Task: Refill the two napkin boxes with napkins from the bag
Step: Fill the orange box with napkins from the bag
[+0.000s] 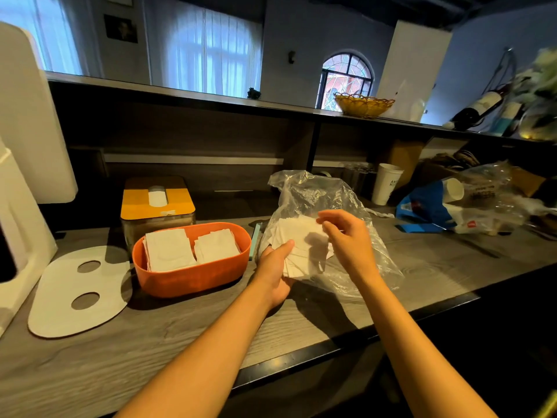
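Nearest to us, two bare forearms reach out over the grey wooden counter (301, 324). Our left hand (272, 271) lies palm up with its thumb pressed onto a fanned stack of white napkins (301, 245), gripping it from below. Our right hand (346, 236) hovers over the same stack, fingers loosely curled, thumb and forefinger pinching the top napkin's far edge.

We take the orange napkin box (193, 276) as our landmark. The held stack is just to its right, in front of the crumpled clear plastic bag (316, 194), which also lies to the box's right on the counter. Inside the orange box two piles of napkins (168, 250) sit side by side, and it is open at the top. To its left lies a flat white lid with two oval holes (75, 292). Directly behind it, touching or nearly so, stands the second napkin box with a yellow lid (156, 203), a white napkin showing through its slot. Farther right and behind, we see a white paper cup (385, 184), and on the upper shelf a yellow wicker basket (363, 105).
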`<action>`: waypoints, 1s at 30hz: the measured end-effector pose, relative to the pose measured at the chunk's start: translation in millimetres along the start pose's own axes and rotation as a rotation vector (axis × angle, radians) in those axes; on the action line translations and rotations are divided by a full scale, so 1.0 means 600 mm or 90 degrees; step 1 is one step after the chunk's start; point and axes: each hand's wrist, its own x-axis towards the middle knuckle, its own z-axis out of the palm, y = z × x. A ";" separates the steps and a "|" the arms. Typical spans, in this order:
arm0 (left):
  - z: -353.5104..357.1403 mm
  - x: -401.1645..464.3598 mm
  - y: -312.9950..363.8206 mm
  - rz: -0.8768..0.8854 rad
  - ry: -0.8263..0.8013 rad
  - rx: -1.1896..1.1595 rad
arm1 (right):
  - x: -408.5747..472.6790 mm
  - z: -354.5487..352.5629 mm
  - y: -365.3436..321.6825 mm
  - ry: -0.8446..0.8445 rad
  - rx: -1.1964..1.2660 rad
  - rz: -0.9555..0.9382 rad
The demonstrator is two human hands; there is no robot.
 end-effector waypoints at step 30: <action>-0.006 -0.005 0.001 -0.038 -0.132 -0.046 | 0.000 0.015 0.006 -0.091 0.026 0.147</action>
